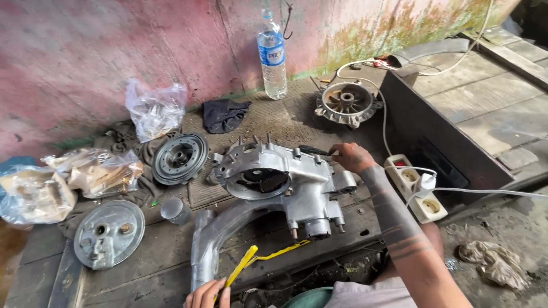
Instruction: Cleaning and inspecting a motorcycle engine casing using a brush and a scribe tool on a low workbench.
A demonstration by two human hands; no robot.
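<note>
Engine case (279, 179) lies mid-platform (142, 262), near the front edge. Our right hand (349, 156) pinches a dark-handled tool (313, 150) against its back rim; our left hand (206, 294) is closed on a yellow strip (251, 261) at the front edge. We judge it best to keep the tool square and the case steady.

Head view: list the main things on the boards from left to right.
Paper-filled bags → round grey plate → dark pulley disc → engine case → finned wheel → white power strip → rag.
</note>
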